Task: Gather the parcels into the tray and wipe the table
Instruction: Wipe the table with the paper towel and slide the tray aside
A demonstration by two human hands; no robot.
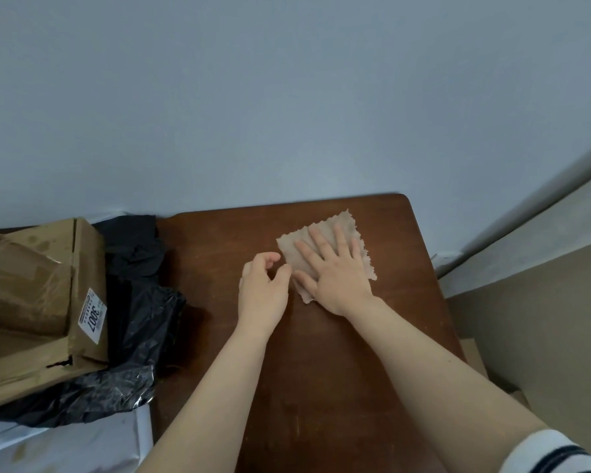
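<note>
Fingers of the right hand [338, 274] lie straight and slightly spread, pressed flat on a small beige cloth with pinked, zigzag edges [349, 222], which sits toward the far right part of the dark brown wooden table [321, 380]. The flat palm looks chosen to pin the thin fabric down and spread pressure across it, so that it drags over the surface and does not bunch up. The left hand [263, 288] hovers just beside the cloth's near left edge, its fingers loosely curled and its thumb close to the index finger; it appears to grip nothing, though its fingertips are close enough to the fabric that it may be there to straighten a corner. The cloth looks soft and matte and lies almost smooth, one corner sticking out below the right palm. The tabletop is worn, with faint pale scuffs and a rounded far corner. At the left the parcels are heaped together: a creased brown cardboard box with shiny tape and a white label [31, 302], crinkled glossy black plastic bags [144, 319] beside and beneath it, and a smooth whitish plastic mailer [82, 445] nearest the camera. Whether a tray lies under that heap I cannot tell. With the parcels grouped aside, the wiping seems to be the step in hand.
</note>
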